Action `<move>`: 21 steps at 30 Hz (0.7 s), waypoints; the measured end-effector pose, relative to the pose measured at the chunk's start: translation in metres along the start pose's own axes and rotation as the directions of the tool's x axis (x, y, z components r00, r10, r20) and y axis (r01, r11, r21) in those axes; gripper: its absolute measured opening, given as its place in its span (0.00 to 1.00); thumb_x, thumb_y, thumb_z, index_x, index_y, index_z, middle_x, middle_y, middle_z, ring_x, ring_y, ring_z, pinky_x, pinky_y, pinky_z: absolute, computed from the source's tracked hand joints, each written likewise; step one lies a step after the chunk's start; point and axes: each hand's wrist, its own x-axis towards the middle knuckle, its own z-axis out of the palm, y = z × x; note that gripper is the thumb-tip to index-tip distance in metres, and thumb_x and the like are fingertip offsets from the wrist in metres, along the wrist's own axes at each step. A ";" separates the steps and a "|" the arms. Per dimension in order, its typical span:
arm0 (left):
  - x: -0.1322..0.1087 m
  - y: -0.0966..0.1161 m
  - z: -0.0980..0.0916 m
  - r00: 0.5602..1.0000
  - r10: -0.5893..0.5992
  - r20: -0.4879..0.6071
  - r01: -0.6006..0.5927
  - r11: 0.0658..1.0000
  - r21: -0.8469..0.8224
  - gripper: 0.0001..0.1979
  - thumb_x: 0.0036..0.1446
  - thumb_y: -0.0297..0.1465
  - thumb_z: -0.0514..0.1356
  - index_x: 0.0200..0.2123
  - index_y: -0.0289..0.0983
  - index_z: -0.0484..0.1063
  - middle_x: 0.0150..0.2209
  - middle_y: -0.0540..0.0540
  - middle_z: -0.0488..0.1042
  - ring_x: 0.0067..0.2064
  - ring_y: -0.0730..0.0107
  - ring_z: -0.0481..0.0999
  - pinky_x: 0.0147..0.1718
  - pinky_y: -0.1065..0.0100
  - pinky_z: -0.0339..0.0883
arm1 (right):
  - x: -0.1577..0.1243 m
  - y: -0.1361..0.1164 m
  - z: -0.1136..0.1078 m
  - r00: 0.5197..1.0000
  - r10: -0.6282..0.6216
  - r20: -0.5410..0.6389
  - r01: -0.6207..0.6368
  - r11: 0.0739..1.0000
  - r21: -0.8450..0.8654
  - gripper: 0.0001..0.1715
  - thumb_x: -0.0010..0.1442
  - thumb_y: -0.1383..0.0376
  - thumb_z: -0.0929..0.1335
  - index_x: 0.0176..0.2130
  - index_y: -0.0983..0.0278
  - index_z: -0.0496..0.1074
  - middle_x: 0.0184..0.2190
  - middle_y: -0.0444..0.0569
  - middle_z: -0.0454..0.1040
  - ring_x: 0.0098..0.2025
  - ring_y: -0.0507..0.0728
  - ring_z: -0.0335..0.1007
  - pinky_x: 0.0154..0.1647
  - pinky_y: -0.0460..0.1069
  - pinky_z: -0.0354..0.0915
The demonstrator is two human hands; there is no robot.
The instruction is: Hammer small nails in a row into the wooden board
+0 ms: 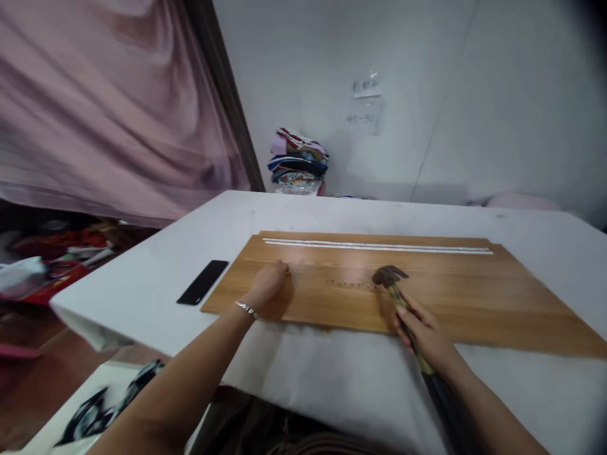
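My right hand (422, 325) is wrapped round the handle of a claw hammer (389, 276), whose head is over the middle of a brown wooden board (474, 303). Toward the board's left end, my left hand (270, 281) is closed at its surface with the fingers pinched. What it pinches, if anything, is too small to make out. Between the two hands, a row of several tiny dark nail-like points (351, 284) runs across the wood. Two thin white strips (379, 246) lie along the board's far side.
The board lies on a white table (265, 212). A black phone (203, 282) rests left of the board. Behind the table stands a stack of folded cloths (298, 161) by the wall. A pink curtain (109, 107) hangs at the left.
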 end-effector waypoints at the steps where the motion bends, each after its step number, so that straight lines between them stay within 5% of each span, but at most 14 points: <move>1: 0.000 0.000 -0.001 1.000 0.007 0.003 -0.007 1.000 0.014 0.13 0.61 0.26 0.47 0.39 0.33 0.71 0.39 0.38 0.73 0.40 0.65 0.75 0.39 0.66 0.66 | 0.000 0.000 0.000 1.000 -0.007 0.008 0.007 1.000 0.009 0.41 0.55 0.52 0.68 0.64 0.61 0.58 0.23 0.40 0.66 0.14 0.47 0.55 0.10 0.42 0.54; 21: -0.017 0.001 -0.006 0.986 0.169 -0.005 -0.168 0.979 0.118 0.16 0.61 0.24 0.45 0.43 0.35 0.71 0.44 0.40 0.71 0.45 0.63 0.72 0.42 0.66 0.65 | 0.002 0.003 0.000 0.997 -0.027 0.076 0.026 1.000 0.004 0.38 0.59 0.56 0.64 0.65 0.61 0.56 0.23 0.39 0.65 0.14 0.45 0.55 0.11 0.41 0.53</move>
